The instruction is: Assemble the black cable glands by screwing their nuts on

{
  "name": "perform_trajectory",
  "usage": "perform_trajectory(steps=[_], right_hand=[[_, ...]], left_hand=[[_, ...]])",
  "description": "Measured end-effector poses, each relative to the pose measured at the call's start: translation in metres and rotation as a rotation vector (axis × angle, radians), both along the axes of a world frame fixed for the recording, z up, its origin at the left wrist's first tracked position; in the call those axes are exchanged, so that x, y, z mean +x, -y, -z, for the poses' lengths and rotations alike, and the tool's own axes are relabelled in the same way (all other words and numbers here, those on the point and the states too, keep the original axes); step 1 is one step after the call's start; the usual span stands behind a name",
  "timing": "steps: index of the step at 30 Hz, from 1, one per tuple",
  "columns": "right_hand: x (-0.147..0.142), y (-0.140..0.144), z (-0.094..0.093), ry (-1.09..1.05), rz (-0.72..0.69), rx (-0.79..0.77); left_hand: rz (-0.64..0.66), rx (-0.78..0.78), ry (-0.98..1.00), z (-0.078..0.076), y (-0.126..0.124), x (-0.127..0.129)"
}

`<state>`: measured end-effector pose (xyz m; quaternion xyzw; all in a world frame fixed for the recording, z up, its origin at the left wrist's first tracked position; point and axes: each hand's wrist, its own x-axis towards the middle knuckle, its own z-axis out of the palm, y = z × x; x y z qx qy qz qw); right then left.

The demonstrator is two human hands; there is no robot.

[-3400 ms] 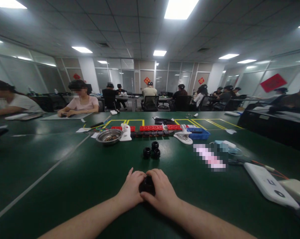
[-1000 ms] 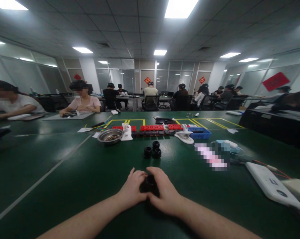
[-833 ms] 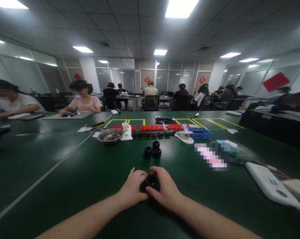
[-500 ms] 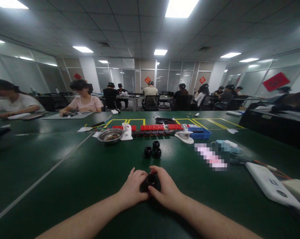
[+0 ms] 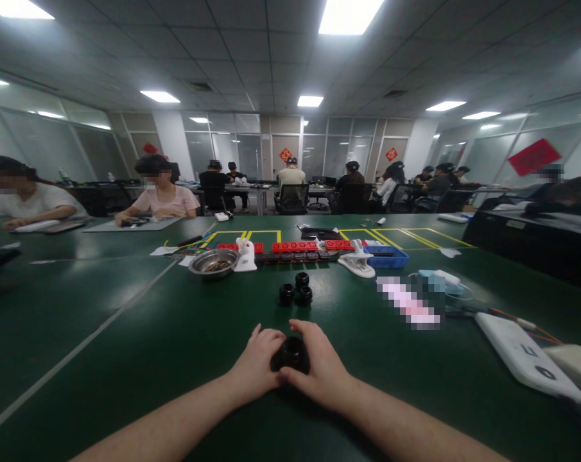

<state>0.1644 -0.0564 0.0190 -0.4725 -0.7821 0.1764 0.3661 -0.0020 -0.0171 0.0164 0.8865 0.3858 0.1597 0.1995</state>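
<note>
You are gripping a small black round part point(image 5: 291, 354) between your left hand point(image 5: 255, 362) and right hand point(image 5: 321, 366), low in the centre of the frame, just above the green table point(image 5: 126, 346). Three similar black parts point(image 5: 296, 290) are sitting above them, a metal bowl point(image 5: 212, 262) lying farther up left.

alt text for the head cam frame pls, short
Two bare hands, the left hand and right hand, grip one small black round part between them low over a green table. Three similar black parts sit just beyond, then a metal bowl and red blocks.
</note>
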Motion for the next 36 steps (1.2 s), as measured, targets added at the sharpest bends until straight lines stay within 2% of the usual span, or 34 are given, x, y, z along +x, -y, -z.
perform_trajectory(steps=[2, 7, 11, 16, 21, 25, 28, 31, 36], right_hand=[[-0.0004, -0.0002, 0.0003, -0.008, 0.032, -0.022], [-0.0001, 0.0014, -0.0008, 0.008, -0.077, 0.036], [-0.0006, 0.0008, -0.0001, 0.015, 0.012, 0.005], [0.0002, 0.0001, -0.0001, 0.024, -0.052, 0.034], [0.0001, 0.0, -0.0021, 0.021, 0.058, -0.025], [0.0005, 0.0005, -0.001, 0.032, -0.076, 0.013], [-0.0002, -0.0004, 0.0017, 0.044, -0.04, 0.032], [-0.0006, -0.0022, 0.004, 0.018, 0.026, -0.029], [-0.0002, -0.0023, 0.0041, 0.022, -0.099, 0.011]], left_hand=[[-0.003, 0.003, 0.003, 0.0014, -0.0008, 0.0003], [-0.006, 0.002, 0.007, 0.0035, -0.0024, 0.0001], [-0.003, -0.007, 0.0, 0.0013, -0.0015, 0.0], [-0.004, -0.025, 0.003, -0.003, 0.0005, 0.0006], [-0.002, -0.011, 0.001, -0.0037, 0.001, 0.0005], [-0.005, -0.008, 0.007, -0.0012, -0.0001, 0.0], [-0.005, -0.003, -0.003, 0.0001, -0.0008, -0.0007], [-0.001, 0.004, 0.002, 0.0001, -0.0004, -0.0009], [-0.009, 0.001, 0.008, 0.0014, 0.0, 0.0004]])
